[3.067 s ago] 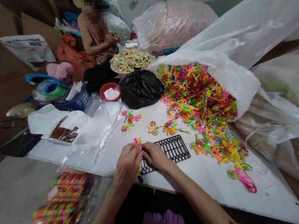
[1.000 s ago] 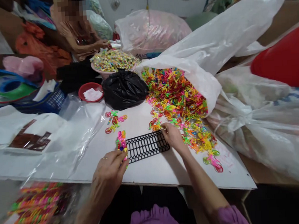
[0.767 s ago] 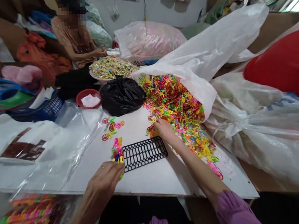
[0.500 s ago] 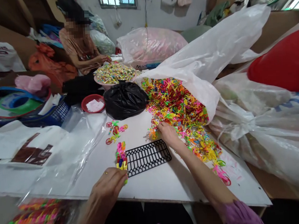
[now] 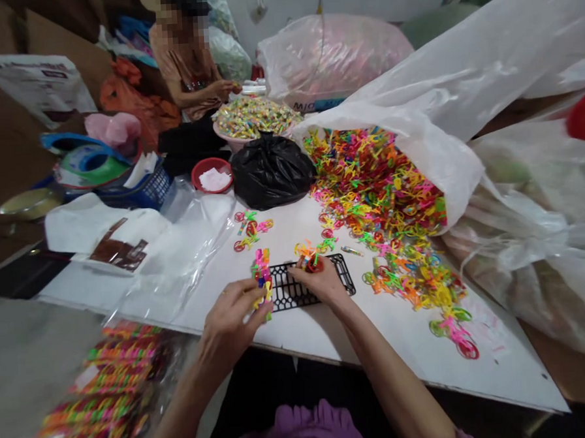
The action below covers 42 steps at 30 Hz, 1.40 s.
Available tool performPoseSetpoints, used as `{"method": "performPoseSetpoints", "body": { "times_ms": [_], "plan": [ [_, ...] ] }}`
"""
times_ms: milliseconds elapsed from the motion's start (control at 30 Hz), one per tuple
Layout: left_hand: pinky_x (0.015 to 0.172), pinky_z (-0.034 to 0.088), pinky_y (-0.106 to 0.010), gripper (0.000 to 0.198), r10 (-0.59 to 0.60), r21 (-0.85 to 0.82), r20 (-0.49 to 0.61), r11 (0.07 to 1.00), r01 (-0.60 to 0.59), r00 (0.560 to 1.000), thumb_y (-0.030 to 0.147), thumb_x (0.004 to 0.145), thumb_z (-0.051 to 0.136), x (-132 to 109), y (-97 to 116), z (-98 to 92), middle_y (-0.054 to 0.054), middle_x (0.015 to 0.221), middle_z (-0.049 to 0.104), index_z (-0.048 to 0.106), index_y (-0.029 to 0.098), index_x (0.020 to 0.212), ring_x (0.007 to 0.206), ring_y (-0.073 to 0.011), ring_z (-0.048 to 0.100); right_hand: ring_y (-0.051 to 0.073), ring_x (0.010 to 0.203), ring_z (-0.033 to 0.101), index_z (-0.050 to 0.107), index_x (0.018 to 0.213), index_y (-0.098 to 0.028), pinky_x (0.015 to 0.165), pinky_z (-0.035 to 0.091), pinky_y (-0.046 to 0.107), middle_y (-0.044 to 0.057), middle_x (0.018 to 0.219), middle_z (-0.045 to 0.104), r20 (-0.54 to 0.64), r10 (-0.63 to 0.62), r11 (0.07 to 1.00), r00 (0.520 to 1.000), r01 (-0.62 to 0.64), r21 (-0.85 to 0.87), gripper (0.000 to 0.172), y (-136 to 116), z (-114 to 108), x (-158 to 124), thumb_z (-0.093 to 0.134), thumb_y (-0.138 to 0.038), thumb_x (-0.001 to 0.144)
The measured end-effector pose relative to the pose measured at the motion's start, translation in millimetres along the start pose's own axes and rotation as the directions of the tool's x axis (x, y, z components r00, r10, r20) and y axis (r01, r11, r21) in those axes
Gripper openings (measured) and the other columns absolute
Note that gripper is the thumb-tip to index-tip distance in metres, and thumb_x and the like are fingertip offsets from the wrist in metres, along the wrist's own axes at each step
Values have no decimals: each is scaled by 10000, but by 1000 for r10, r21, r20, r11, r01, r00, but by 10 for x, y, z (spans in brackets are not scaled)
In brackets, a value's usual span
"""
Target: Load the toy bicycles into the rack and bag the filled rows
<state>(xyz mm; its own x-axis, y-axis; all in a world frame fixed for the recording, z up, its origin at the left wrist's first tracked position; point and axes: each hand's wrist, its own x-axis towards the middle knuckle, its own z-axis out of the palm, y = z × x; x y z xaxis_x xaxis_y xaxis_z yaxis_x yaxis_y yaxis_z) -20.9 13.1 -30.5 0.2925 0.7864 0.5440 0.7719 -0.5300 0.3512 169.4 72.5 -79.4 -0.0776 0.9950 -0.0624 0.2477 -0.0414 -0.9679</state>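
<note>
A black plastic lattice rack (image 5: pixel 289 296) lies flat on the white tabletop in front of me. A row of small coloured plastic toys (image 5: pixel 261 263) fills its left end. There my left hand (image 5: pixel 236 310) pinches a yellow plastic toy, its fingers partly covering it. Over the right half of the rack is my right hand (image 5: pixel 322 283), its fingers closed around a few small bicycle-like plastic toys (image 5: pixel 308 251), orange, yellow and red. Beyond it spreads a big heap of similar toys (image 5: pixel 369 189), spilling from a white sack (image 5: pixel 446 152).
A black plastic bag (image 5: pixel 273 174) and a red bowl (image 5: pixel 212 175) of white paper stand behind the rack. A few loose toys (image 5: pixel 248 229) lie left. Clear plastic sheeting (image 5: pixel 196 250) covers the table's left. Packed toys (image 5: pixel 100 386) sit below. A co-worker (image 5: pixel 191 67) sits beyond a full basin (image 5: pixel 258 119).
My right hand has come from the heap's edge to above the rack, carrying toys. My left hand stays at the rack's left end. The view has tilted downward and shifted left.
</note>
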Motion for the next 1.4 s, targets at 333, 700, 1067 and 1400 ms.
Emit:
{"method": "performPoseSetpoints", "body": {
  "times_ms": [333,700,1067,1400],
  "plan": [
    [867,461,-324,236,-74,-34,245,996,85,967,143,854,416,415,-242,281,-55,970,627,595,172,1005,940,-164,564,144,698,574,593,848,-161,632,397,226,35,778,646,4,-65,938,998,62,-341,139,124,402,91,525,-277,810],
    [816,471,-320,212,-84,0,270,996,88,959,300,846,499,456,-283,311,-57,931,648,606,172,978,897,-188,590,179,816,575,467,1074,-180,675,421,276,70,1005,555,282,-66,645,957,257,-720,214,-37,451,102,370,-182,884],
    [794,462,-278,183,122,-26,186,993,-119,975,257,885,443,230,-130,355,-22,821,652,616,200,866,802,-144,588,177,933,555,580,1067,-166,788,407,268,86,1044,601,124,-88,637,988,151,-756,250,23,-685,356,462,-143,848],
    [791,464,-268,136,170,2,135,985,-172,976,206,868,474,262,-126,381,-11,803,647,610,198,867,807,-143,585,180,970,503,556,1107,-240,850,369,301,70,1095,527,270,-194,490,943,331,-806,263,48,-180,432,421,-175,891]
  ]
}}
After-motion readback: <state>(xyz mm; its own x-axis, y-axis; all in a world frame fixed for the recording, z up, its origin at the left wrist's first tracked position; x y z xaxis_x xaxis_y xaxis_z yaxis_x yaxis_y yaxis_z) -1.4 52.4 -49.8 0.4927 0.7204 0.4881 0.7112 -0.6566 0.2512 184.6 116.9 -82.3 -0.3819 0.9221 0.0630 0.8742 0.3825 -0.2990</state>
